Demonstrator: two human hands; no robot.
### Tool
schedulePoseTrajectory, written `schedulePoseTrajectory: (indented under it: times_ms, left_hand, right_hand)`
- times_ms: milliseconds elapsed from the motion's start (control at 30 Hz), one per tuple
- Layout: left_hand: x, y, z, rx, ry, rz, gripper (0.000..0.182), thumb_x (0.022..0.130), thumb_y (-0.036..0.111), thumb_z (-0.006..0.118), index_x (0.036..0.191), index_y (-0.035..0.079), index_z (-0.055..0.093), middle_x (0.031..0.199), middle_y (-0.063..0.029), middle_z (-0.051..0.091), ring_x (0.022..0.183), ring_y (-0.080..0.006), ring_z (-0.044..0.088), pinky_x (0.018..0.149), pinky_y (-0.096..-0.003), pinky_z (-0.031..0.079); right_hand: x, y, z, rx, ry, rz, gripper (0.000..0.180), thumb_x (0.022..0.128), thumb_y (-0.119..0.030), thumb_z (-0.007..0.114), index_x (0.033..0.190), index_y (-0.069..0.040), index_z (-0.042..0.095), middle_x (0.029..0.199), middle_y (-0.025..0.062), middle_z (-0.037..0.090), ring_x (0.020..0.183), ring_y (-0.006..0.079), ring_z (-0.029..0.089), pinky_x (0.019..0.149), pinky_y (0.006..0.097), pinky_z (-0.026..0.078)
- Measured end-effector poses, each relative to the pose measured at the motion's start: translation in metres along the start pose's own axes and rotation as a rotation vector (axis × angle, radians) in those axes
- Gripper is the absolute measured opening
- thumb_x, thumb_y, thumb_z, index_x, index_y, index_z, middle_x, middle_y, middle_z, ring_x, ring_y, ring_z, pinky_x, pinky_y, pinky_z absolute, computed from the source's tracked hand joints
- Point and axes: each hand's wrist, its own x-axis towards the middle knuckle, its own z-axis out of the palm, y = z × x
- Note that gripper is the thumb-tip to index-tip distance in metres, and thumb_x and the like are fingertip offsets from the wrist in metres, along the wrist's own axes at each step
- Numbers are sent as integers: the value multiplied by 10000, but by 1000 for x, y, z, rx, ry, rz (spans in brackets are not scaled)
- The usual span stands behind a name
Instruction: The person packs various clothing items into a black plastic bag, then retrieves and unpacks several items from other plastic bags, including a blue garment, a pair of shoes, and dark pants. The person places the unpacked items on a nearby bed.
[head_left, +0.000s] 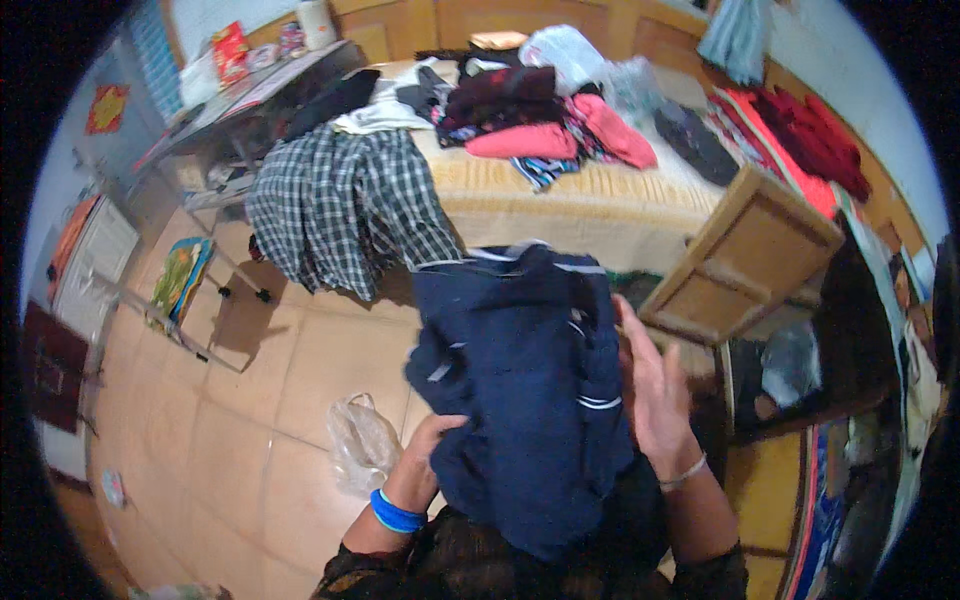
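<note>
A navy blue garment (521, 375) with white piping is bunched into a long bundle in front of my body. My left hand (439, 442), below a blue wristband, grips its lower left side; the thumb shows and the other fingers are hidden by the cloth. On the opposite side my right hand (656, 382), with a pale bracelet at the wrist, holds the bundle along its edge, the fingers partly blurred. Beyond the bundle, a green-and-white checked garment (345, 202) hangs over the near edge of the bed.
Several clothes, among them a pink garment (525, 141), lie heaped on the bed (577, 214). An open wooden cabinet door (742, 255) juts out at right. A clear plastic bag (364, 442) rests on the tiled floor (225, 450). A desk (255, 94) stands back left.
</note>
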Motion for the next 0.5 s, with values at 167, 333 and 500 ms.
schedulePoseTrajectory:
  times_ms: [167, 333, 500]
  left_hand:
    - [12, -2, -54, -92, -7, 74, 502, 992, 235, 589, 1426, -13, 544, 1367, -171, 647, 1225, -309, 646, 1096, -439, 512]
    - [11, -4, -84, -40, 97, 103, 529, 1021, 283, 563, 1468, 7, 497, 1415, -162, 611, 1261, -309, 619, 1112, -433, 499]
    - [10, -10, -102, -27, 158, 142, 558, 1050, 331, 537, 1510, 28, 449, 1463, -153, 575, 1296, -309, 592, 1128, -426, 486]
  right_hand:
    - [10, 53, 21, 324, -55, 201, 776, 1090, -595, 334, 1648, -64, 242, 1682, 81, 309, 1528, 228, 322, 1263, 388, 249]
    - [31, 86, 26, 621, -53, 226, 785, 1082, -614, 324, 1642, -69, 257, 1661, 93, 350, 1507, 240, 367, 1255, 401, 286]
    - [40, 95, 27, 764, -2, 443, 770, 1074, -613, 364, 1616, -68, 323, 1592, 106, 458, 1426, 272, 482, 1215, 422, 371]
